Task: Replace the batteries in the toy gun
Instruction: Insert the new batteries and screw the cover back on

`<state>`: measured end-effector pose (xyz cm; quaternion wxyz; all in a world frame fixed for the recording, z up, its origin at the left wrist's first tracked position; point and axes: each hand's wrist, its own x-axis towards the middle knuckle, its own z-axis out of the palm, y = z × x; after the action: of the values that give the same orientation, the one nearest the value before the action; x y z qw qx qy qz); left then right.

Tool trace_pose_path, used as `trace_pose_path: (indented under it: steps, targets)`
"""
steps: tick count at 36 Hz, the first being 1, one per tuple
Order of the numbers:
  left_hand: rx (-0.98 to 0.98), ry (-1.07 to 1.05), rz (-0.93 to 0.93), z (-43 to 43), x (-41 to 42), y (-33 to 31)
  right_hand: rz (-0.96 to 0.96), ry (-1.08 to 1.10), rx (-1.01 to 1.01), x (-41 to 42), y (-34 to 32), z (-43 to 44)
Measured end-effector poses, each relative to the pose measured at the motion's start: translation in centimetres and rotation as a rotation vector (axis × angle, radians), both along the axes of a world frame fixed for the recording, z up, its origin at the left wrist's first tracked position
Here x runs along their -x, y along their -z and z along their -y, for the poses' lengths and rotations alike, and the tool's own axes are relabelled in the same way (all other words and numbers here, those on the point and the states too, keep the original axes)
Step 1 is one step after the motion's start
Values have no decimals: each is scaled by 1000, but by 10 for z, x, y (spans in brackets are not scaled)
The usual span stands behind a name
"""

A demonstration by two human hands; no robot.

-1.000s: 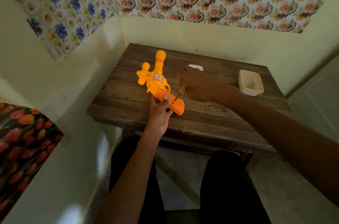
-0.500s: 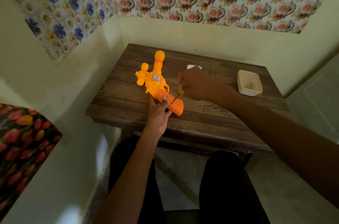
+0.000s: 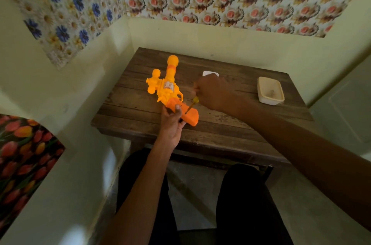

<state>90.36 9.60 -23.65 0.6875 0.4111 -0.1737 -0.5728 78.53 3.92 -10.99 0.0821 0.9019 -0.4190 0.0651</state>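
Gripping the orange handle of the toy gun point(image 3: 169, 84), the left hand point(image 3: 170, 126) pins it flat on the table point(image 3: 230, 124) with the barrel pointing away. The right hand point(image 3: 212, 94) is closed round a small screwdriver point(image 3: 191, 105), whose tip is set into the handle. Little has shifted over the last second (same hold, same angle), so I judge the cover screw is still being worked and the batteries are not yet reached.
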Motion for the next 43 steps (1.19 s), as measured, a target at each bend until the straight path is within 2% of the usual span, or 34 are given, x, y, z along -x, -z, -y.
trace_pose_path:
  steps: [4,6,8,10,13,15,17,18,20,23,28,32,34,37,41,43]
  targets:
    - [8,2,-6,0,-1,0,-23,41,25,0,3,-3]
    - [12,9,-2,0,-2,1,-2,-84,70,0,2,-3]
    - [17,14,1,0,-1,1,34,-320,131,-2,-6,-10]
    - [14,11,0,0,-1,2,78,-495,269,-3,-18,-17]
    - [11,7,-4,0,0,1,39,-556,253,-6,-28,-26]
    - [20,7,0,0,1,0,91,-486,220,-8,-31,-28]
    - [28,10,5,0,1,0,-15,-277,135,-10,-29,-24]
    - [29,11,7,0,1,0,-34,-165,42,-10,-25,-22]
    - [29,12,6,0,0,1,-33,-33,15,-7,-20,-20]
    - [25,14,4,1,-1,0,-96,-74,81,-4,-17,-15]
    - [8,16,6,1,-3,-1,104,-589,250,-1,-30,-22]
    - [2,8,-7,1,-2,-2,53,-628,188,-1,-32,-24]
    - [8,11,-2,0,-1,-2,55,-612,178,-3,-32,-25]
    - [13,14,22,0,-1,0,117,-475,221,-8,-28,-20]
    - [3,13,37,0,-2,2,-181,-177,21,-9,-17,-14]
    - [1,15,37,1,-2,2,-157,-168,47,-5,-16,-12]
